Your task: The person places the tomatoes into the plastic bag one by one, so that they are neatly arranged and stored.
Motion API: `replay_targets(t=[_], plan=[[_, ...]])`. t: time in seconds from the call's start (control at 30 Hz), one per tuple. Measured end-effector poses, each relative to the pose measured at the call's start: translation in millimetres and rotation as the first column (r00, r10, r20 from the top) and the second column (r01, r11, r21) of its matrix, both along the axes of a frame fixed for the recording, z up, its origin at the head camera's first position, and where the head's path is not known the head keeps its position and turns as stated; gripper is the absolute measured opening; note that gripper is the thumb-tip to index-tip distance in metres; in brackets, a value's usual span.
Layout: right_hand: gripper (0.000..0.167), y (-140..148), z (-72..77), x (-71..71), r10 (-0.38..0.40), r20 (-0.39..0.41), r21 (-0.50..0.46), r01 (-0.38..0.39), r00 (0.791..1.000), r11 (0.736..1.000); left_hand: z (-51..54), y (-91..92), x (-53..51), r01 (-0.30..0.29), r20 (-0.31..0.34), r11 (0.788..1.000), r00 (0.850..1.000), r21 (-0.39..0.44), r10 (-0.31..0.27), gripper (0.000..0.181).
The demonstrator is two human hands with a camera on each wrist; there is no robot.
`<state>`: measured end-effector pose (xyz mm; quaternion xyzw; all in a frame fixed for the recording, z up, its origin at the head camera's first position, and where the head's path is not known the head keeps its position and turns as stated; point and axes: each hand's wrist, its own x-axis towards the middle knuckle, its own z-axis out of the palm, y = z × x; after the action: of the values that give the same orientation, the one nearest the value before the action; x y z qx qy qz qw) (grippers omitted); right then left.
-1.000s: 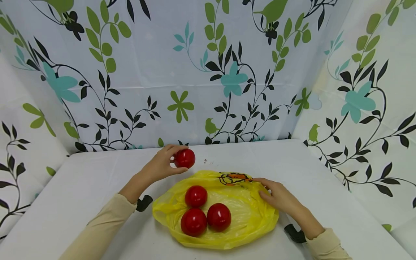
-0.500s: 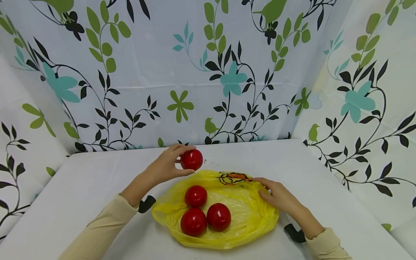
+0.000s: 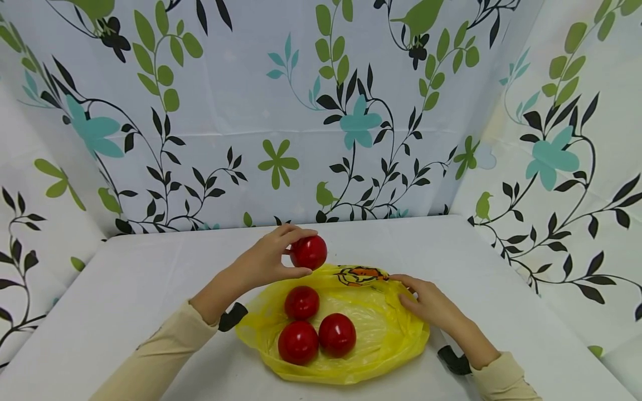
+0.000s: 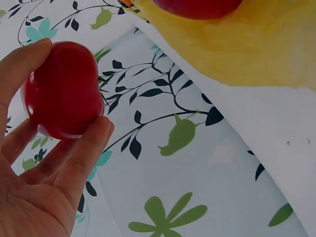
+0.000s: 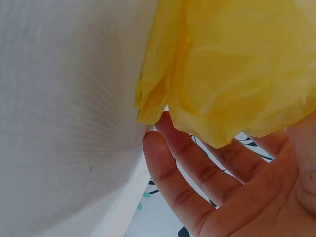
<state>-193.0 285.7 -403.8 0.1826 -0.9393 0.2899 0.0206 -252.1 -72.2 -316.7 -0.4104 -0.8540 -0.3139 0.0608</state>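
My left hand (image 3: 268, 256) grips a shiny red tomato (image 3: 309, 253) between its thumb and fingers, above the bag's far left rim. In the left wrist view the tomato (image 4: 66, 94) shows a thin green stem on its side. A yellow plastic bag (image 3: 381, 328) lies spread open on the table, an orange and black print on its far edge. Three more tomatoes (image 3: 337, 335) sit together in its left half. My right hand (image 3: 433, 303) holds the bag's far right rim, thumb on the inner side; in the right wrist view bag folds (image 5: 237, 74) hide the thumb.
A white-covered table (image 3: 145, 267) lies under everything. Behind it and at both sides hangs cloth (image 3: 230, 111) with a leaf, flower and bird print. A black wrist strap piece (image 3: 233, 317) sticks out beside the left wrist, another (image 3: 453, 361) beside the right.
My left hand has carried its tomato to the right and slightly nearer, from beyond the bag's left end to over its far rim. Right hand, bag and the other tomatoes stay put.
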Motion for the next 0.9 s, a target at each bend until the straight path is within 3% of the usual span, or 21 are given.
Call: replay_targets(t=[0.27,0.53,0.73,0.9], plan=[[0.037,0,1.4,-0.5,-0.005,0.000,0.000,0.005,1.000,1.000,0.0,8.0,5.3,0.011,0.004,1.000,1.000,-0.013,-0.011,0.066],[0.037,-1,0.8,0.9,-0.016,0.032,-0.006,0.016,0.999,1.000,-12.6,16.0,10.1,0.005,0.072,0.996,0.997,-0.087,0.002,0.064],[0.038,0,-2.0,-0.8,-0.024,0.026,0.002,0.024,0.999,1.000,-24.0,21.5,9.9,0.055,0.147,0.993,0.988,-0.103,-0.040,0.064],[0.039,0,-2.5,-1.8,-0.029,0.022,0.010,0.028,0.999,1.000,-29.8,25.9,9.7,0.073,0.156,0.991,0.986,-0.108,-0.056,0.065]])
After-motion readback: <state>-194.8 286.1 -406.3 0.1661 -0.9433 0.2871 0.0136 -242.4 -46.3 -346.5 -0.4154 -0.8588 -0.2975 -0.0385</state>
